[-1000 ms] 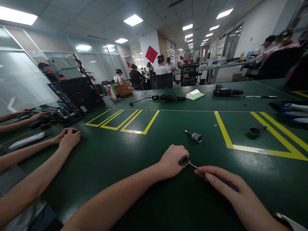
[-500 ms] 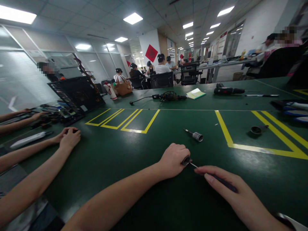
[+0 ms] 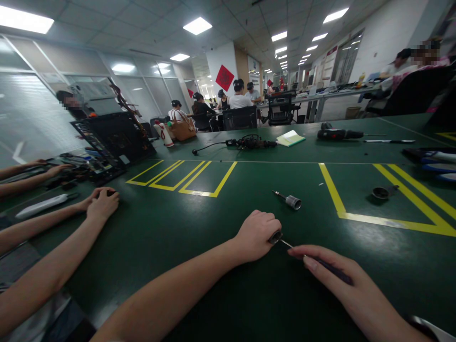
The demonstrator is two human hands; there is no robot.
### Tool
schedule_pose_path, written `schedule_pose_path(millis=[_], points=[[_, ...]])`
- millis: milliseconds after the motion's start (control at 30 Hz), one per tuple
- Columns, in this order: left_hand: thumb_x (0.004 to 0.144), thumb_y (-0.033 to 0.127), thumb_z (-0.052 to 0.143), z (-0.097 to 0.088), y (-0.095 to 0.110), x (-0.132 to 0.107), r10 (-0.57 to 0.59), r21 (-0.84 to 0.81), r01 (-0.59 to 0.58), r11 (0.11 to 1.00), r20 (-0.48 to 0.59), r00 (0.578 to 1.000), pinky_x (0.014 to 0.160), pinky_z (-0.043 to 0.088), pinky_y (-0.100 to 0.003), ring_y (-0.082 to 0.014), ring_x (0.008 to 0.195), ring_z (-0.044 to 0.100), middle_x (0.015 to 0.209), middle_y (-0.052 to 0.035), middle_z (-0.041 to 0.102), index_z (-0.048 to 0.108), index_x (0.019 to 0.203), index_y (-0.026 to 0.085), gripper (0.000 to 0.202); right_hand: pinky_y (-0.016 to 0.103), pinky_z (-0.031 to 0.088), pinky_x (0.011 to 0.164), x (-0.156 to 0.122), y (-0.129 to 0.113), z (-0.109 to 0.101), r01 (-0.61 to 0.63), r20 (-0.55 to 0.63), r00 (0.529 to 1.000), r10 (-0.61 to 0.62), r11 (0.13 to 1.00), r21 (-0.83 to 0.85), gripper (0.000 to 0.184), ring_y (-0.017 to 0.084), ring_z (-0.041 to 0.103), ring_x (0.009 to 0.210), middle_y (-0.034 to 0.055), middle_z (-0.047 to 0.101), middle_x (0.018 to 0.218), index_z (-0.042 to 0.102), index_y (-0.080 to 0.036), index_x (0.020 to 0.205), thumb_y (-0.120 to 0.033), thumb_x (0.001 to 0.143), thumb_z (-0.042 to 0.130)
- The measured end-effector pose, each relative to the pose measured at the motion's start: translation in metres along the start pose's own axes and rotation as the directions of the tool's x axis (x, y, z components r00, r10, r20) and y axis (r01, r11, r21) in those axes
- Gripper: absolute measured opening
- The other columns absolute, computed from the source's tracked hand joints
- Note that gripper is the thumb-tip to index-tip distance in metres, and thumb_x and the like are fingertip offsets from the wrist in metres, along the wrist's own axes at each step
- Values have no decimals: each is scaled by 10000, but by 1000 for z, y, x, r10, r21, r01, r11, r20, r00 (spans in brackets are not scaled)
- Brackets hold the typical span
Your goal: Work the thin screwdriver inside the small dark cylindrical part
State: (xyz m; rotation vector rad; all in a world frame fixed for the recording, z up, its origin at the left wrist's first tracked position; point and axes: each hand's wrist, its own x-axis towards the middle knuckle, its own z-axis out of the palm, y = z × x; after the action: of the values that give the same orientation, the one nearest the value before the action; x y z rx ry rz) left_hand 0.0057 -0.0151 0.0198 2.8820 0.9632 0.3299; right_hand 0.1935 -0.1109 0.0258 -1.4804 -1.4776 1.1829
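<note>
My left hand (image 3: 257,235) is closed around a small dark round metal part (image 3: 275,237), its ring-like open end facing right; the rest of it is hidden in the fist. In my right hand (image 3: 342,275) lies a slim screwdriver (image 3: 333,270) with a dark handle, gripped between thumb and fingers. Its thin shaft points at the rim of the round part; whether the tip touches is too small to tell. Just beyond my left hand, a cylindrical metal part with a thin shaft (image 3: 292,202) rests on the green table (image 3: 199,223).
A dark cup-shaped part (image 3: 380,192) sits inside yellow tape lines (image 3: 392,222) at right. Farther back are a black power screwdriver (image 3: 340,134), a notepad (image 3: 291,137) and a cabled assembly (image 3: 251,142). On the left, a co-worker's hands (image 3: 103,203) rest on the table near a dark machine frame (image 3: 116,142).
Hardly anything differs. The round part in my left hand and the screwdriver tip have shifted very slightly; both hands keep their hold.
</note>
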Motion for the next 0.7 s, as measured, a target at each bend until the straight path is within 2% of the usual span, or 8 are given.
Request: schedule_pose_path(millis=[200, 400, 700], points=[[879, 225, 478, -2, 2, 0, 24, 80, -28, 996, 47, 999, 710, 361, -292, -160, 792, 517, 856, -37, 579, 529, 832, 166, 91, 333, 508, 873, -3, -2, -2, 28, -9, 1000, -28, 1000, -7, 275, 255, 629, 1024, 10, 727, 1032, 743, -301, 908, -470, 779, 570], [876, 233, 496, -2, 1, -1, -6, 44, 5, 999, 11, 1000, 710, 365, -285, -157, 785, 519, 845, -27, 579, 528, 827, 169, 86, 330, 515, 865, -4, 3, -3, -16, -15, 1000, 16, 1000, 3, 300, 256, 617, 1048, 3, 723, 1047, 736, -312, 937, -492, 803, 538], [873, 237, 507, 0, 0, -1, -7, 41, 7, 999, 5, 1000, 713, 362, -287, -155, 785, 520, 839, -22, 576, 521, 829, 171, 81, 348, 528, 848, -2, -1, -1, 14, -11, 1000, -14, 1000, -11, 262, 266, 638, 1007, 8, 733, 1018, 747, -315, 910, -466, 778, 578]])
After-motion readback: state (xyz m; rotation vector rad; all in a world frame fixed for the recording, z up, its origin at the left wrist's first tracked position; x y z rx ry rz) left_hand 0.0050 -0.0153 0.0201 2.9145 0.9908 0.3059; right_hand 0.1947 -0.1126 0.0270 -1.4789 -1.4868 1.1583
